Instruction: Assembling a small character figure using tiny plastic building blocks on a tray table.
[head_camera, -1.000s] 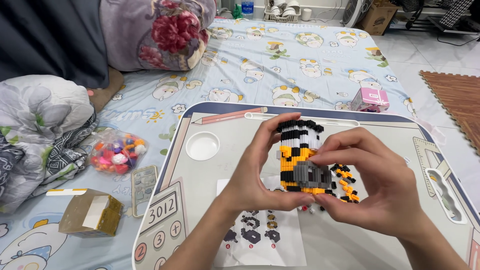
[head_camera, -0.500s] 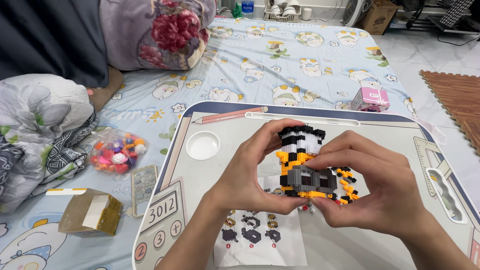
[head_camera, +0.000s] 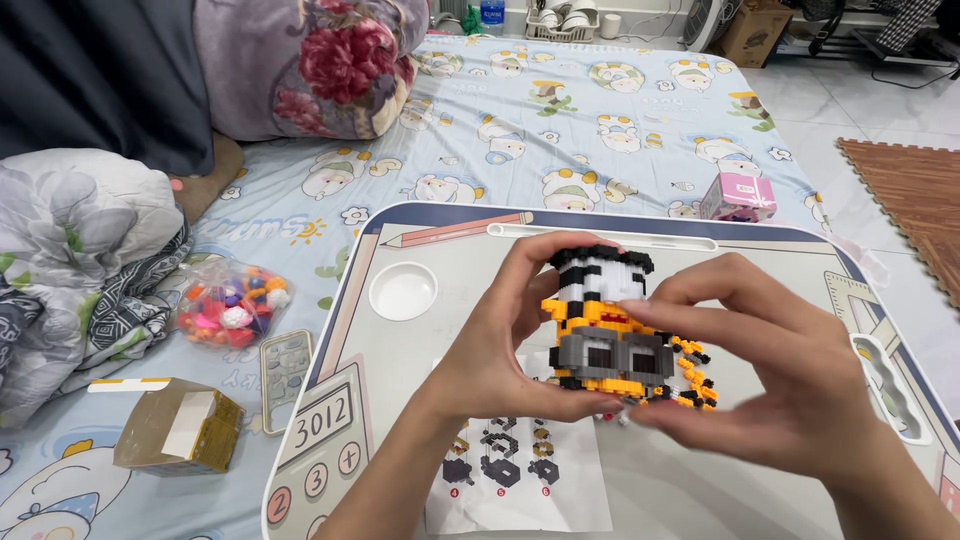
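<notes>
Both hands held a small brick model over the desk.

The left hand (head_camera: 500, 345) and right hand (head_camera: 790, 375) had their fingers closed around the black, white, orange and grey model (head_camera: 615, 325), raised above the instruction sheet (head_camera: 520, 480) on the desk (head_camera: 440, 350). It seemed a fitting step; the next piece, hard to spot, would need careful pressing.

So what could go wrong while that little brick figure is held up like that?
1. The brick figure is held above the table between the left hand and right hand; a hard squeeze could pop bricks off, perhaps the orange and black bits sticking out at its lower right.
2. Loose bricks might bounce off the table onto the patterned sheet and be hard to spot.
3. A slip could drop it onto the instruction sheet.
</notes>
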